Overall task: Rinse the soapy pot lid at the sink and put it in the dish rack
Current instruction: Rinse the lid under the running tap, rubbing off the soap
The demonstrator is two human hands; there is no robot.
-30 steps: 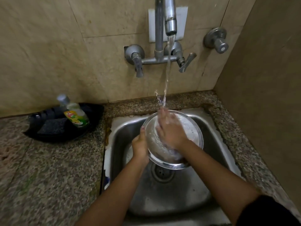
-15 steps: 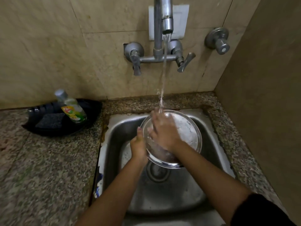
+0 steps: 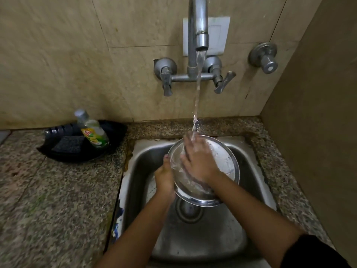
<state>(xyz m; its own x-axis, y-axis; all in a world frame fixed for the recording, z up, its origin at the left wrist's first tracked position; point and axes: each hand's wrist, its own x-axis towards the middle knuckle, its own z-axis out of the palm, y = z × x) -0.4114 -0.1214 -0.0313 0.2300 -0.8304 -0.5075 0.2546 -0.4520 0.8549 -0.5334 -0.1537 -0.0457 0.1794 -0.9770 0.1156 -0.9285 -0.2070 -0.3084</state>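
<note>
lid (image 3: 228, 163) over sink (image 3: 146, 151) | tap (image 3: 199, 35) above | bottle (image 3: 92, 132) left, seemingly in tray (image 3: 63, 157)

Beige marble-look wall tiles (image 3: 58, 60) filled the upper frame, with a plainer tan side wall (image 3: 318, 117) at right. A speckled granite counter (image 3: 48, 200) ran across lower left. White switch plate (image 3: 218, 35) at top centre. Lighting dim.

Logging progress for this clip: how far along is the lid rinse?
Done: tap running, water stream landing on the pot lid over the sink. In hand: left hand grips the lid's left edge while the right hand rubs its face; white suds show on the right part. Left: finish rinsing, then rack it; no dish rack in view.
</note>
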